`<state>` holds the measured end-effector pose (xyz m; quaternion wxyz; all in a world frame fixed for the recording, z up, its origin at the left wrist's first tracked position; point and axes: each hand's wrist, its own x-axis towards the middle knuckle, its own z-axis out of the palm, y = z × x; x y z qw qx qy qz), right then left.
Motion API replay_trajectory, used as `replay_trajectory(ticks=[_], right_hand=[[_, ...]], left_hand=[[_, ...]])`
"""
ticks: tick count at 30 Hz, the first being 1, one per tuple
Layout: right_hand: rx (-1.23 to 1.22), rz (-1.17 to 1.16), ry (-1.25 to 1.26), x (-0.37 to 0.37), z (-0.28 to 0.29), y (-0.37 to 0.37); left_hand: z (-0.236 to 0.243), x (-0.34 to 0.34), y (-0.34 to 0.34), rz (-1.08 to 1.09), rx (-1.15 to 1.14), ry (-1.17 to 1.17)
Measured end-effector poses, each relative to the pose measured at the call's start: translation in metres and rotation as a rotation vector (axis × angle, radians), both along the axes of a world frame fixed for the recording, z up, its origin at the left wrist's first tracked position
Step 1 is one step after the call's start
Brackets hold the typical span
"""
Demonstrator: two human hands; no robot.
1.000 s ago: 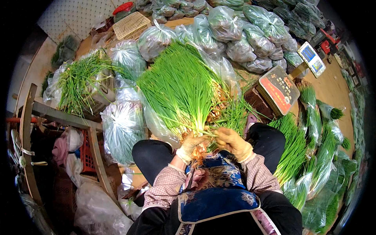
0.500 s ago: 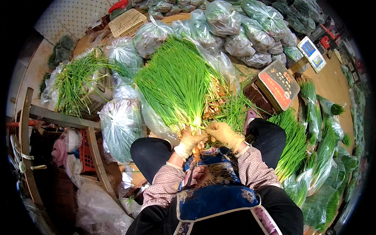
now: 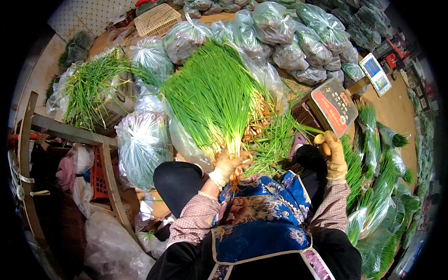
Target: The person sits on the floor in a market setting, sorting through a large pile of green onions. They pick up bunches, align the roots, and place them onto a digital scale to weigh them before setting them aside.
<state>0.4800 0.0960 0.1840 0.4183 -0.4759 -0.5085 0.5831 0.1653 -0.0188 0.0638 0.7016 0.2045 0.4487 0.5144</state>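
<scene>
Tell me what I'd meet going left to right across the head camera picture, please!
Red crate → tied plastic bag → left hand, gripping green stalks → right hand → scale's display.

Grn onions (image 3: 228, 114), long lvs fwd, pale stems, brn roots.

Right fingers (image 3: 325, 149) away from bunch (image 3: 236, 131)

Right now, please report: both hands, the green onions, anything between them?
Left hand closed around green-onion stems. Right hand out to the right, pinching a green stalk. Loose green scraps lie between the hands.
</scene>
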Motion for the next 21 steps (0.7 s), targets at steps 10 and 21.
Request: replay_trajectory(ticks=[10, 21], right_hand=[[-0.058, 0.361, -0.933, -0.069, -0.092, 0.025], [-0.596, 0.162, 0.365, -0.163, -0.128, -0.035]], left_hand=[[-0.015, 0.017, 0.002, 0.017, 0.181, 0.619], [0.005, 0.030, -0.005, 0.030, 0.063, 0.159]])
